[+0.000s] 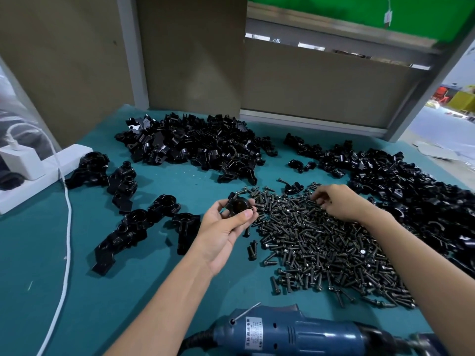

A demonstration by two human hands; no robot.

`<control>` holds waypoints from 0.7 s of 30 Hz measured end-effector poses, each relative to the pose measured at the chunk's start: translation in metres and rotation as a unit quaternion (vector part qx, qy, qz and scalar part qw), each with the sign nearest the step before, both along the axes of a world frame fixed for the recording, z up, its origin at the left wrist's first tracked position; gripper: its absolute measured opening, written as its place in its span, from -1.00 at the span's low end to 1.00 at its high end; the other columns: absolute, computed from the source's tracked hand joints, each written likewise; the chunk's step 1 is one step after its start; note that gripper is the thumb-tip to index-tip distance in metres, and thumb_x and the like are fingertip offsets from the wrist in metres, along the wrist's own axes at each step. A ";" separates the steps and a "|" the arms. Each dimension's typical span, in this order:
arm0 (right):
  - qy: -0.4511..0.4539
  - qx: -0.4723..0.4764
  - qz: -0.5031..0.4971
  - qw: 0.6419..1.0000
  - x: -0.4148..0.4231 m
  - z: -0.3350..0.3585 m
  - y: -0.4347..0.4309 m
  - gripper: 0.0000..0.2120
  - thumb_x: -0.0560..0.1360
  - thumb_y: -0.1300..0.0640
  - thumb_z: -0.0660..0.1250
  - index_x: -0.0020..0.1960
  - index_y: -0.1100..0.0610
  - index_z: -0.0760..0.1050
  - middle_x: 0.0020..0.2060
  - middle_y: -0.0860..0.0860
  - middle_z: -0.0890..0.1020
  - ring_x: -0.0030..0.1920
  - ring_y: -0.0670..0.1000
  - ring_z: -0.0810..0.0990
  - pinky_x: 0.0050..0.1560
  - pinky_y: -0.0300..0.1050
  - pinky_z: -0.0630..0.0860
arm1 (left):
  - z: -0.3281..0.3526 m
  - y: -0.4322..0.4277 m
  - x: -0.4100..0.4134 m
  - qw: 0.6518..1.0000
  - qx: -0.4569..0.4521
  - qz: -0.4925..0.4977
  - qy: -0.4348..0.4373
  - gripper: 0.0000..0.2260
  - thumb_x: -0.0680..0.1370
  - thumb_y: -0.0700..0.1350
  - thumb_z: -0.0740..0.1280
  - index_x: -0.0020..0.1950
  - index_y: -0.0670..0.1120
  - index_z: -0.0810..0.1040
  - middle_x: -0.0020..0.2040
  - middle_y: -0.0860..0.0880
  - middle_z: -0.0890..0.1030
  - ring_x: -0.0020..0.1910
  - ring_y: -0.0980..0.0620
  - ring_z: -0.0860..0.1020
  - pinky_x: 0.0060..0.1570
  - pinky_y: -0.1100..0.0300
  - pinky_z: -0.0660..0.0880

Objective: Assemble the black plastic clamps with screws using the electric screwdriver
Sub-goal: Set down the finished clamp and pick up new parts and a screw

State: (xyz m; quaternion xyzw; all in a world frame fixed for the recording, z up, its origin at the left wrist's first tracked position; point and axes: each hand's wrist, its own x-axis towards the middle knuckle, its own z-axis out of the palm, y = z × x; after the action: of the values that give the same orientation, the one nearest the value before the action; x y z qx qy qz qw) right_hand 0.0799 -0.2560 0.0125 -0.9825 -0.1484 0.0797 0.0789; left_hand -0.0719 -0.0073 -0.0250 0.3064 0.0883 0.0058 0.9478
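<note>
Clamp [237, 204] is pinched between thumb and fingertips of left hand [223, 229]; right hand [339, 201] fingertips are curled into screw pile [321, 242], grasp undeterminable.

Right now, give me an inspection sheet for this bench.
Surface: teal mat, a few pale specks.
Job's things: screw pile centre-right; clamp parts heaped at back and right; bigger clamps at left; blue electric screwdriver lying at the near edge.
Clutter: white power strip with adapter, far left.
Hands: left hand grips a clamp; right hand fingertips in the screws, grip unclear.
Cables: white cable down the left; black cord on the screwdriver.
Surroundings: brown panels behind, green board above.
</note>
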 end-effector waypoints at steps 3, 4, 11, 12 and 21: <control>0.003 -0.020 -0.003 1.000 0.000 0.001 0.001 -0.70 0.51 0.40 0.23 0.10 0.10 0.56 -0.06 0.03 0.62 -0.04 0.01 0.60 0.08 -0.04 0.57 | 0.001 0.000 -0.001 1.000 0.004 0.000 0.000 -0.50 0.28 -0.39 0.44 0.19 -0.26 0.43 0.12 -0.26 0.65 0.09 -0.13 0.66 0.04 0.12 0.63; 0.002 -0.033 -0.001 0.999 0.000 0.002 0.002 -0.72 0.52 0.37 0.24 0.11 0.08 0.56 -0.07 0.03 0.62 -0.06 0.02 0.61 0.08 0.00 0.58 | 0.001 0.001 -0.001 1.000 0.004 0.001 0.000 -0.50 0.29 -0.39 0.44 0.20 -0.26 0.43 0.12 -0.26 0.65 0.09 -0.13 0.66 0.03 0.13 0.63; -0.112 0.058 -0.021 0.992 -0.021 0.017 0.023 -0.87 0.51 0.29 0.39 0.04 0.14 0.60 -0.13 0.02 0.65 -0.18 -0.05 0.59 0.02 -0.06 0.59 | 0.001 0.000 -0.001 1.000 0.006 -0.002 -0.006 -0.50 0.29 -0.39 0.42 0.21 -0.26 0.42 0.10 -0.25 0.66 0.07 -0.11 0.67 0.07 0.09 0.62; -0.130 0.120 -0.005 0.984 -0.029 0.022 0.033 -0.89 0.48 0.28 0.44 -0.02 0.13 0.64 -0.17 -0.03 0.64 -0.21 -0.12 0.57 0.02 -0.12 0.58 | 0.001 -0.001 -0.001 1.000 0.008 -0.002 -0.009 -0.51 0.30 -0.39 0.42 0.20 -0.26 0.42 0.08 -0.24 0.67 0.06 -0.10 0.67 0.07 0.09 0.62; -0.204 0.206 0.234 0.928 -0.096 0.032 0.102 -0.82 0.43 0.39 0.45 -0.02 0.21 0.71 -0.10 0.10 0.67 -0.10 0.05 0.62 0.02 -0.23 0.53 | 0.002 0.000 -0.001 0.999 0.015 -0.005 -0.040 -0.61 0.31 -0.37 0.40 0.10 -0.24 0.42 -0.05 -0.20 0.68 -0.11 -0.10 0.69 -0.01 0.16 0.64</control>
State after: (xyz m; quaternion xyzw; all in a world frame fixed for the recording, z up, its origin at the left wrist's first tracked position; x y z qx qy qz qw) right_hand -0.0157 -0.1535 0.0447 -0.8769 -0.4003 -0.1384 0.2270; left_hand -0.0732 -0.0078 -0.0230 0.3204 0.0488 0.0143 0.9459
